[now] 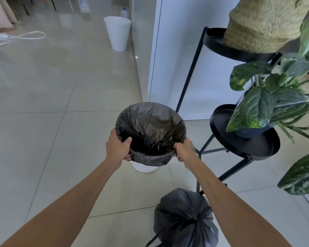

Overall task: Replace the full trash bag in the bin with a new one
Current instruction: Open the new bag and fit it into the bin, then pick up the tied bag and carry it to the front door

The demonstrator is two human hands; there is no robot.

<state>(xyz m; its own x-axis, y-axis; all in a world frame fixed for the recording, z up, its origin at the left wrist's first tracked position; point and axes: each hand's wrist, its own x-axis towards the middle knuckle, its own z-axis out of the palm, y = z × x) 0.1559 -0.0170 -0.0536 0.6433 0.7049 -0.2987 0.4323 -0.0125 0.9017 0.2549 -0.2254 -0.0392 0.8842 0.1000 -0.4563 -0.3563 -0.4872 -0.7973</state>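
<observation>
A new dark grey trash bag (150, 122) lines a small white bin (144, 168) on the tiled floor, its edge folded over the rim. My left hand (118, 146) grips the bag's edge at the near left of the rim. My right hand (185, 150) pinches the bag's edge at the near right. Only the bin's white lower front shows under the bag. The full black trash bag (184, 220), tied at its top, sits on the floor close to me, beneath my right forearm.
A black metal plant stand (243, 145) with leafy plants (268, 104) and a woven basket (264, 24) stands right of the bin. A white wall (177, 59) rises behind. A second white bin (117, 32) and a bottle (124, 13) stand farther back; white rope (25, 35) lies far left.
</observation>
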